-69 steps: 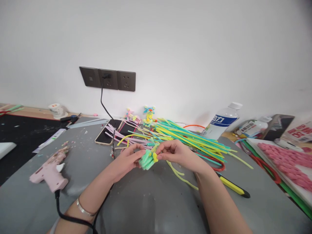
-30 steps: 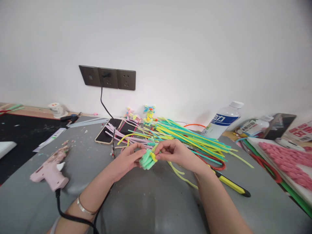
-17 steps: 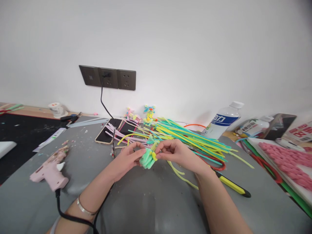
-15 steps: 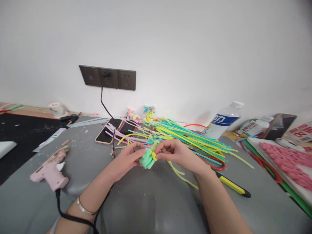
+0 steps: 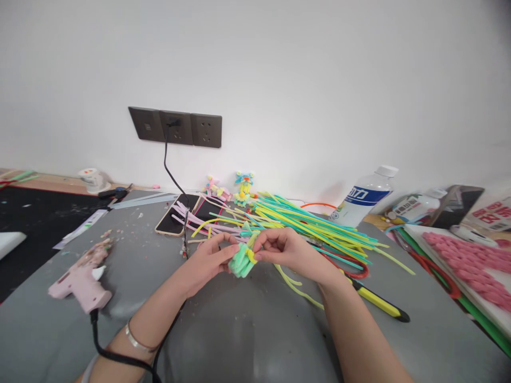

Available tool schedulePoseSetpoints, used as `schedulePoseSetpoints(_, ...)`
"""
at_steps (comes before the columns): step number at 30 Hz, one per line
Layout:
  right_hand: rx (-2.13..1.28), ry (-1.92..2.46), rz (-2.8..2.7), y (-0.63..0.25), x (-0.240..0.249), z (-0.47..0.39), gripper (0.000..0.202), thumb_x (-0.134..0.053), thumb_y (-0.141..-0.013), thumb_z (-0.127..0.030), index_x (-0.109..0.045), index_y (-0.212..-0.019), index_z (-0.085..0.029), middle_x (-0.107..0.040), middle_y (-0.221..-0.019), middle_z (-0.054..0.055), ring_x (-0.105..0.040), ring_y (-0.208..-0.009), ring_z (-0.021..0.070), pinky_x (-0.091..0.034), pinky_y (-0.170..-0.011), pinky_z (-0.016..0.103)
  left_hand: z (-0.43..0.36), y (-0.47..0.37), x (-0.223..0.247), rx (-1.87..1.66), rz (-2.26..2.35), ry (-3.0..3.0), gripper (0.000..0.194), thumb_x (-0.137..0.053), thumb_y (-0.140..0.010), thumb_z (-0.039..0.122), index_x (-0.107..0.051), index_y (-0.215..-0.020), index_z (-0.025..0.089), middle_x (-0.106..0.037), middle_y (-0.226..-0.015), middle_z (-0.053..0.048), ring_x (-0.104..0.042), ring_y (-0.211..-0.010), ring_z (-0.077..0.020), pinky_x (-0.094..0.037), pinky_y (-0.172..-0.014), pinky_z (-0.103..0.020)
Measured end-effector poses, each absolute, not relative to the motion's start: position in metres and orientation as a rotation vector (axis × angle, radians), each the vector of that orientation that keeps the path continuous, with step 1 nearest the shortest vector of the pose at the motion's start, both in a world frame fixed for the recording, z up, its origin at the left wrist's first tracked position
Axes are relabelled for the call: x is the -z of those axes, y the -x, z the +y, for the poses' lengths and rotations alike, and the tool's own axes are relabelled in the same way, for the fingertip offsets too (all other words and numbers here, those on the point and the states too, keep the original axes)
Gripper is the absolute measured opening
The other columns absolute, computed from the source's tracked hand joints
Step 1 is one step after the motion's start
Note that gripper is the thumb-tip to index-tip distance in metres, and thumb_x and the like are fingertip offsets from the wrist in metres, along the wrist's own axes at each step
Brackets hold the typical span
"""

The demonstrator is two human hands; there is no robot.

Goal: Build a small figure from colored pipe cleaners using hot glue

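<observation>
Between my two hands is a small mint-green pipe cleaner figure [image 5: 241, 261] with a yellow band around it, held above the grey mat. The fingers of my left hand [image 5: 208, 260] are closed on its left side. On the other side, my right hand [image 5: 281, 248] pinches the yellow pipe cleaner band [image 5: 251, 256] between thumb and forefinger. Just behind the hands lies a loose pile of yellow and teal pipe cleaners [image 5: 311, 221], with lilac ones [image 5: 195, 219] to the left. Two finished-looking pipe cleaner figures, one blue and yellow [image 5: 242, 189], one pink [image 5: 215, 187], stand by the wall.
A pink glue gun [image 5: 82, 282] lies at left, its black cord running under my left forearm. Phones [image 5: 170, 221] lie behind my left hand. At right are a yellow-black cutter [image 5: 381, 303], a tilted-looking bottle [image 5: 363, 197], red-handled scissors [image 5: 435, 271] and pink braided material [image 5: 467, 266].
Both hands keep their grip in nearly the same place. The green figure has turned very slightly, and the whole view has shifted a little.
</observation>
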State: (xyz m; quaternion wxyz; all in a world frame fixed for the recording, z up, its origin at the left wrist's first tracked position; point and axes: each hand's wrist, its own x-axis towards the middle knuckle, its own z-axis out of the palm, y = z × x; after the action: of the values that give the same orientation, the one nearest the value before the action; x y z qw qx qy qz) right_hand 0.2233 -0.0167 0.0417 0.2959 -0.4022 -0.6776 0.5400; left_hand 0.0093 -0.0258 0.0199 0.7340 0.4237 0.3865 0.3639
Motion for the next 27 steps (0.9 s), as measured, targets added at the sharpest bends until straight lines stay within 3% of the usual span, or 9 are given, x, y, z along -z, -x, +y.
schedulePoseSetpoints(10,-1.437,1.063,-1.791,-0.2234,-0.0418,-0.0175,0.031,-0.077,-0.078,-0.045,-0.067,-0.077,-0.017,-0.032,-0.058,-0.008,-0.025,-0.055,0.0093,-0.022,-0.053,0.026,-0.026,-0.0087,-0.022,-0.792,0.875,-0.935,0.05,-0.085,-0.065,0.052,-0.055,-0.086,0.019,-0.058,-0.077,0.003,-0.052,-0.071,-0.0117,-0.043,-0.067,-0.027)
schedulePoseSetpoints(20,-1.378,1.024,-1.724,-0.2235,-0.0442,-0.0183,0.03,-0.078,-0.079,-0.043,-0.063,-0.085,-0.017,-0.034,-0.058,-0.009,-0.029,-0.054,0.0088,-0.024,-0.051,0.025,-0.0251,-0.0086,-0.0203,-0.87,0.843,-0.932,0.044,-0.087,-0.067,0.044,-0.057,-0.088,0.02,-0.061,-0.077,0.003,-0.055,-0.069,-0.0114,-0.044,-0.067,-0.026)
schedulePoseSetpoints(27,-1.143,0.966,-1.475,-0.2259,-0.0463,-0.0151,0.034,-0.072,-0.083,-0.05,-0.06,-0.092,-0.019,-0.04,-0.058,-0.008,-0.031,-0.05,0.0084,-0.023,-0.047,0.024,-0.0232,-0.0103,-0.0223,-1.041,0.75,-0.916,0.046,-0.088,-0.067,0.03,-0.061,-0.103,0.02,-0.07,-0.105,-0.006,-0.066,-0.098,-0.0215,-0.052,-0.08,-0.031)
